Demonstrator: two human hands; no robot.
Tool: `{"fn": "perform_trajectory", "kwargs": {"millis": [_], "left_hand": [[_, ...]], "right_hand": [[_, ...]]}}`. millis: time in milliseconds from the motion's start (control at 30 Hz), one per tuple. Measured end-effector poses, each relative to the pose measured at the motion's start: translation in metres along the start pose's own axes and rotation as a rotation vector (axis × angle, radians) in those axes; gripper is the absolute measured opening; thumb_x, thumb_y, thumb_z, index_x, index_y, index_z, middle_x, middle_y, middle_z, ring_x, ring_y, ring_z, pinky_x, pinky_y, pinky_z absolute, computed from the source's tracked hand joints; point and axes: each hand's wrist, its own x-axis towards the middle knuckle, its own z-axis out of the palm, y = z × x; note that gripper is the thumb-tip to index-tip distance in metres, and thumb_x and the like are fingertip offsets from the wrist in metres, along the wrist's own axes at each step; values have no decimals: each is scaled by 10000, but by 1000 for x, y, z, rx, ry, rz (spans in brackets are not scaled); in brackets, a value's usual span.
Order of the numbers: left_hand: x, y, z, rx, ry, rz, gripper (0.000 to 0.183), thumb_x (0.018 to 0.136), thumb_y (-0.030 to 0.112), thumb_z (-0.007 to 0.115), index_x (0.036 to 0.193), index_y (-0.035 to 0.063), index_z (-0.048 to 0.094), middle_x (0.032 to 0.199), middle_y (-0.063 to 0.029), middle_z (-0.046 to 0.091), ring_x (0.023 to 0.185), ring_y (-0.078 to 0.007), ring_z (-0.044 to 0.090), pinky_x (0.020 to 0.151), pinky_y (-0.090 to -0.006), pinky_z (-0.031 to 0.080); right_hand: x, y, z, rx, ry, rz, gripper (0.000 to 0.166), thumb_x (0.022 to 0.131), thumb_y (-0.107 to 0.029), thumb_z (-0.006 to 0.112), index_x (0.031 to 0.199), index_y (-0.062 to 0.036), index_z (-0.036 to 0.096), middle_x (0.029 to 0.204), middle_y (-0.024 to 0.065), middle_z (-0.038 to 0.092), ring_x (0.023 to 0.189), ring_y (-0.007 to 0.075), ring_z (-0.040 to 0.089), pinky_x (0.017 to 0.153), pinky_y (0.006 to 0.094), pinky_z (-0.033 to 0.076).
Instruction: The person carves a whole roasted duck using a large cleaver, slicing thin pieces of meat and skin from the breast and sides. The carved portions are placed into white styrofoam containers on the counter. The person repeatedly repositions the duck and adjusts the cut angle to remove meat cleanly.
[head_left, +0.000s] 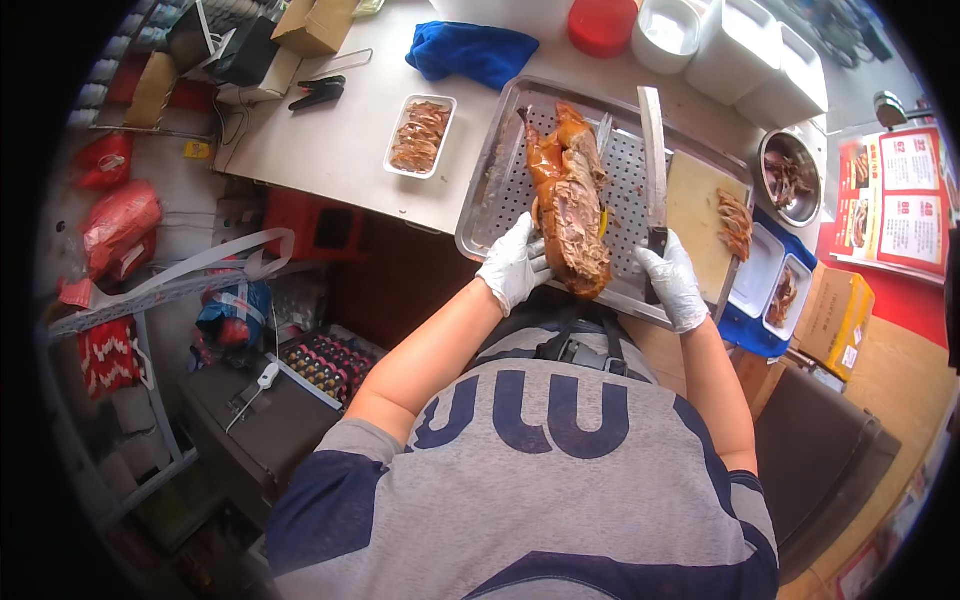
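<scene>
A partly carved roast duck (574, 202) lies lengthwise over a perforated metal tray (491, 172). My left hand (516, 264), in a white disposable glove, is at the near left side of the duck, its fingers against or partly under it. My gloved right hand (673, 279) grips the dark handle of a long-bladed knife (654, 157), its blade pointing away from me over the tray. A cutting board (694, 202) lies at the tray's right, with sliced meat (735, 223) at its right edge. Something yellow shows beside the duck, mostly hidden.
Left of the tray stands a white container of sliced meat (420, 136), with a black stapler (318, 91) beyond. A blue cloth (471, 54) and red lid (602, 26) lie behind. To the right are a steel bowl (810, 180), white trays (757, 262) and a cardboard box (825, 311).
</scene>
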Motion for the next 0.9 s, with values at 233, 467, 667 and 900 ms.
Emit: {"fn": "perform_trajectory", "kwargs": {"millis": [233,467,667,900], "left_hand": [[-24,22,32,310,-120,61,723,1002,626,423,1519,126,353,1369,-144,506,1195,-241,525,1038,-430,423],[44,36,35,210,-138,746,310,989,277,636,1211,65,589,1036,-52,654,947,-147,619,902,-314,517],[60,-7,77,-211,-482,215,799,909,638,597,1455,84,418,1328,-122,583,1195,-274,596,1061,-414,483],[78,22,84,-194,-581,31,709,875,507,640,1390,51,468,1294,-149,594,1195,-307,583,1051,-454,473]], "right_hand": [[4,-12,32,286,-36,-60,399,913,-331,718,1126,-1,644,992,62,688,887,124,609,798,293,505],[5,23,1,1030,-184,91,339,910,-290,720,1117,-48,603,1091,100,685,1053,244,678,955,393,559],[-1,-10,21,1115,-267,89,396,949,-222,681,1271,-18,572,1179,96,678,1067,221,674,947,369,553],[-8,-44,-2,731,-178,19,449,915,-170,730,1288,-1,545,1171,76,659,1037,160,641,914,316,526]]}}
